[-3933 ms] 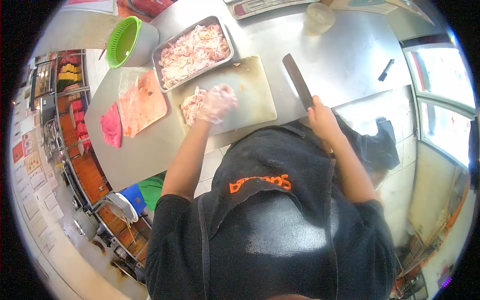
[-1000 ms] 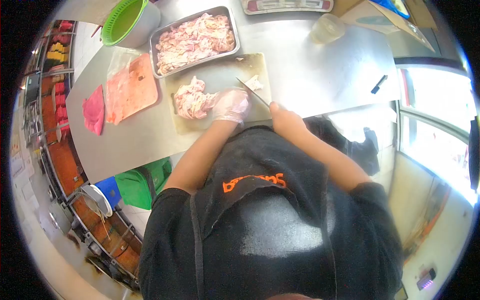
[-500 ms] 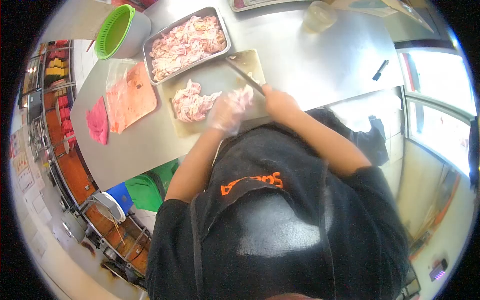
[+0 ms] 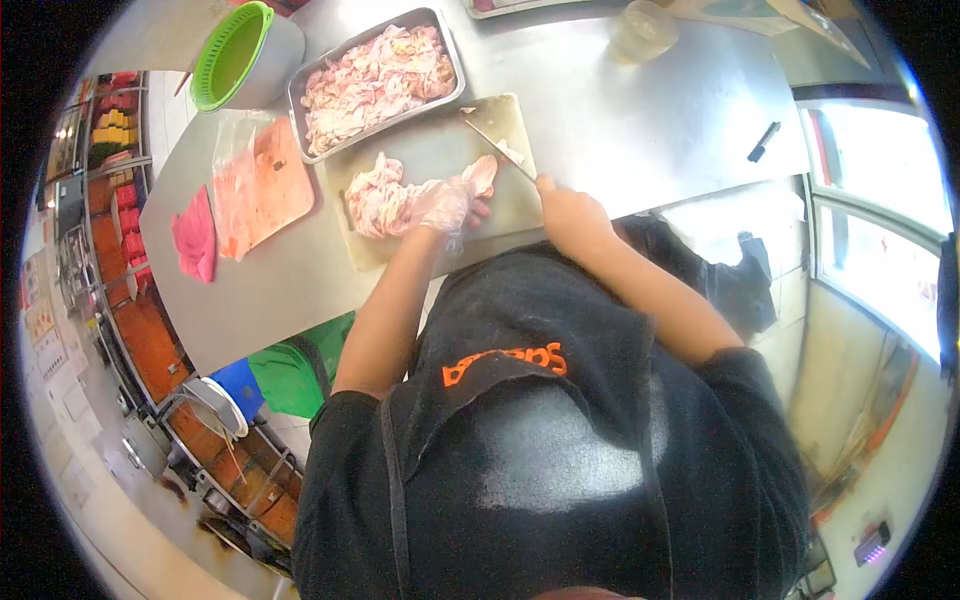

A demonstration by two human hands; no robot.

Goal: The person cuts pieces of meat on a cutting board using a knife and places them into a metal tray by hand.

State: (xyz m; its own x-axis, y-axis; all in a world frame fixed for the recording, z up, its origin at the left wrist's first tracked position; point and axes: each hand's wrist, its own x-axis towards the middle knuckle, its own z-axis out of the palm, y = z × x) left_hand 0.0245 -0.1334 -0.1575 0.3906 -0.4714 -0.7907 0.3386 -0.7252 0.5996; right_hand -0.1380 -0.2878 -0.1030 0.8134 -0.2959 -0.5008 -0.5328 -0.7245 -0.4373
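My left hand, in a clear plastic glove, is closed on a piece of raw chicken above the cutting board. Some of that piece is hidden by the fingers. Just left of the glove, a pile of pale raw chicken lies on the board. My right hand, bare, grips the handle of a knife. Its blade points up and to the left over the board's right part, apart from the held piece. Small pale scraps lie beside the blade.
A metal tray full of raw chicken stands beyond the board. To the left are a stained pink board with a plastic bag, a pink cloth and a bucket with a green basket. A black marker lies right.
My left hand has moved slightly left and down toward the pile, still with the chicken piece. The knife has shifted a little to the right with my right hand.
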